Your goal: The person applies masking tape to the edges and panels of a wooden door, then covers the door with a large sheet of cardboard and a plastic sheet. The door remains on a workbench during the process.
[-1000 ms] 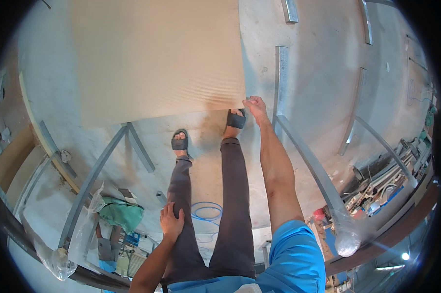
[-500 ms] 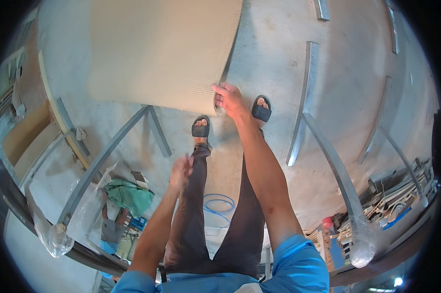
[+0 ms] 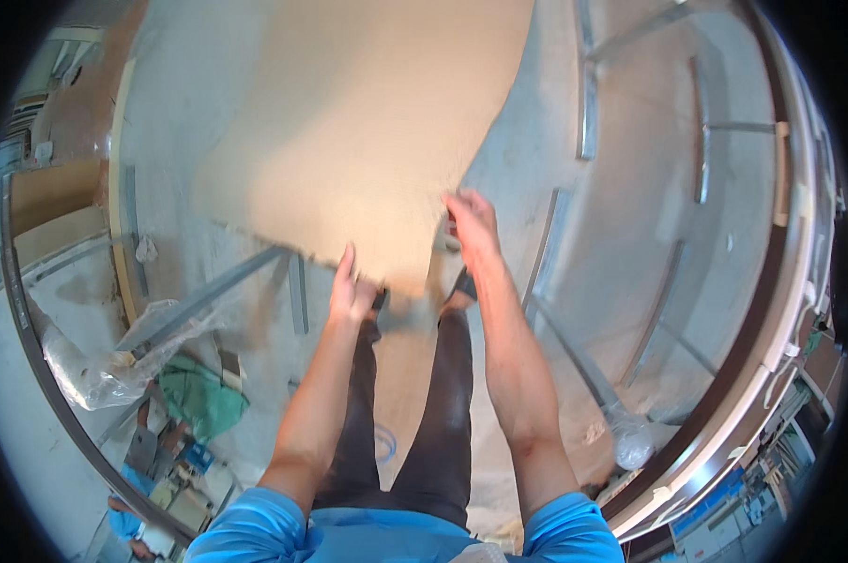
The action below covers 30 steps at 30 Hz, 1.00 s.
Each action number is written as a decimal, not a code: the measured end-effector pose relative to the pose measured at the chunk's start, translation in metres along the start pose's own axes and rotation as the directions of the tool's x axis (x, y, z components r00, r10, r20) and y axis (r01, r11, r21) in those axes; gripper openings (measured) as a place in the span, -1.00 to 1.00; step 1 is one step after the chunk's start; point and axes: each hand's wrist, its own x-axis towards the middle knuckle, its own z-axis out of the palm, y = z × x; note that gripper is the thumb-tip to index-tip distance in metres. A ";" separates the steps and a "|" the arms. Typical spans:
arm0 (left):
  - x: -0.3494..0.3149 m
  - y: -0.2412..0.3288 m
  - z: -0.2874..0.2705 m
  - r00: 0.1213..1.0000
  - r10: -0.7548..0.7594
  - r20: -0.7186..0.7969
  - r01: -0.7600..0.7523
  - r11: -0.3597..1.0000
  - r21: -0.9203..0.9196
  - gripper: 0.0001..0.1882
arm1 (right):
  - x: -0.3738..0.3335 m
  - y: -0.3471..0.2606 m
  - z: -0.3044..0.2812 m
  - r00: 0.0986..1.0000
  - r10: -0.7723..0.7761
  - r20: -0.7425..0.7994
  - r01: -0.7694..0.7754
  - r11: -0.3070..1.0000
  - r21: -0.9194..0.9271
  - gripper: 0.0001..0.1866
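Note:
A large tan sheet of ribbed cardboard (image 3: 367,131) stretches ahead of me, its near edge lifted and its right side bending in a wave. My left hand (image 3: 349,293) grips the near edge, thumb lying on top and fingers curled beneath, where they are partly hidden. On the right edge, a little farther off, my right hand (image 3: 475,225) pinches the sheet between thumb and fingers. Below the sheet's near corner are my sandals, partly covered by it.
Grey metal bars (image 3: 208,286) stand left of the sheet, and more bars (image 3: 546,244) stand to the right. Clear plastic wrap (image 3: 100,375) covers a bar's end at left. Beyond it lie a green cloth (image 3: 198,399) and another person (image 3: 147,469). A blue hose (image 3: 384,443) shows between my legs.
My left hand has come up from beside my leg and taken hold of the sheet's near edge. The sheet has been raised and pulled nearer, and my view has turned.

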 end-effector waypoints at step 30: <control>-0.321 0.144 0.099 0.972 -0.210 0.109 0.062 0.670 0.739 -0.53 | -0.413 -0.031 -0.099 0.976 -0.216 0.013 0.207 0.947 0.248 -0.63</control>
